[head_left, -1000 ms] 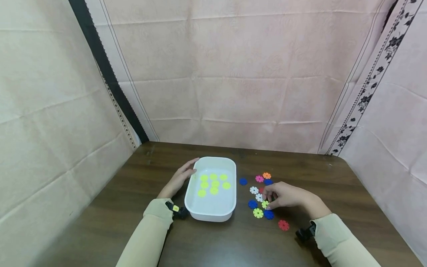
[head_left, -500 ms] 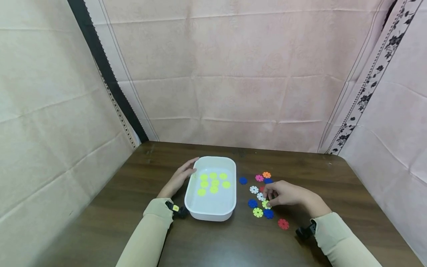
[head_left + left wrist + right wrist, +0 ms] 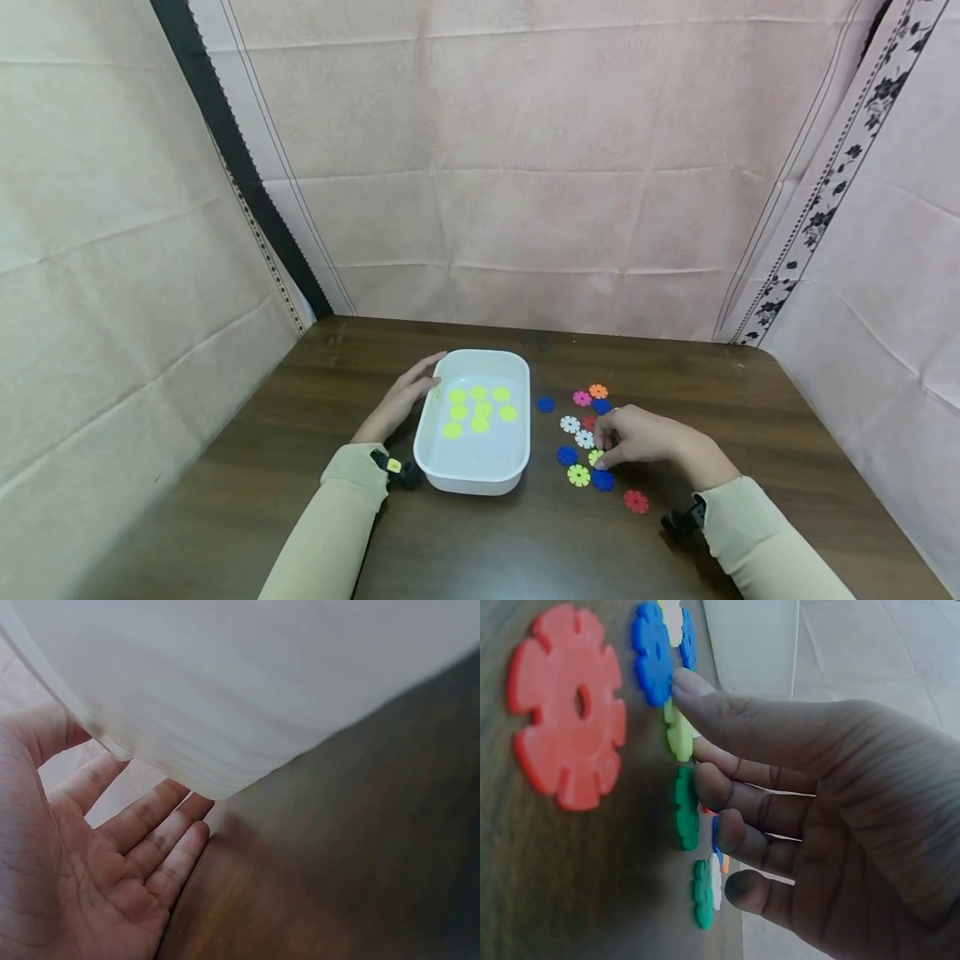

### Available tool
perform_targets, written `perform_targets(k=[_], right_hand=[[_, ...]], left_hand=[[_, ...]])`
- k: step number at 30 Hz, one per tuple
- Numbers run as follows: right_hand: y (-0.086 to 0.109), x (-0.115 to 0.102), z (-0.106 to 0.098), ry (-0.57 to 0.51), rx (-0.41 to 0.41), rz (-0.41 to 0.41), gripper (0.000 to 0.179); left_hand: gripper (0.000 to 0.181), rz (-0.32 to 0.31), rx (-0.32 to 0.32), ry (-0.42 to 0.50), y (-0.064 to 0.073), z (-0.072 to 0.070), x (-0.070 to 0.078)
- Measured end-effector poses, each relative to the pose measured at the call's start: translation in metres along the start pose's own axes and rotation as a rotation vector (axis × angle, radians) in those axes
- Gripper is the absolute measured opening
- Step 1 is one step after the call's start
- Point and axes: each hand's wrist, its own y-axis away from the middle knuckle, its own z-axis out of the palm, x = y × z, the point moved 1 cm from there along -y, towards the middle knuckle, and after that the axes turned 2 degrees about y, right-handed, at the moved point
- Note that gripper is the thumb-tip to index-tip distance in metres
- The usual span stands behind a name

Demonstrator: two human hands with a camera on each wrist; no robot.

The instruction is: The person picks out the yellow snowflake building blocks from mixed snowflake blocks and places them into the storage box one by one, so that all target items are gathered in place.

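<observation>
My left hand holds the far left corner of a white plastic tub, thumb at the rim and fingers around the outside. In the left wrist view, those fingers lie against the tub's wall. Several yellow-green discs lie flat inside the tub. To its right, my right hand pinches a yellow-green flower-shaped interlocking disc low over the table. In the right wrist view, this disc sits at the thumb and index tips, partly hidden, while the other fingers curl loosely.
Around the right fingers lie blue, white, pink and orange discs. Another yellow-green disc and a red disc lie nearer the front. Green discs show beneath the right fingers. Cloth walls enclose the wooden table.
The white and red discs beside my right fingertips have shifted slightly right. My right thumb now covers more of the yellow-green disc. The left hand and tub stay put.
</observation>
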Motion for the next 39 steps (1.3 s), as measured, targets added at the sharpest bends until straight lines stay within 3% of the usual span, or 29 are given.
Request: perform_targets(k=[9,17,32,39], right_hand=[[0.001,-0.001,-0.001,-0.023,-0.003,0.031,0.022],[0.001,0.005,0.003,-0.06,0.021,-0.031,0.015],[-0.005,-0.001,-0.011,-0.042,0.127,-0.138,0.012],[-0.008,-0.007,-0.014,-0.124,0.149,-0.151,0.016]], left_hand=[[0.046,0.014,-0.007,0.008,0.001,0.001,0.001],[0.047,-0.009,-0.004,0.007,0.002,0.001,-0.002],[0.048,0.019,-0.02,0.007,0.0,-0.004,0.006],[0.05,0.022,-0.028,0.026,0.002,-0.001,0.0]])
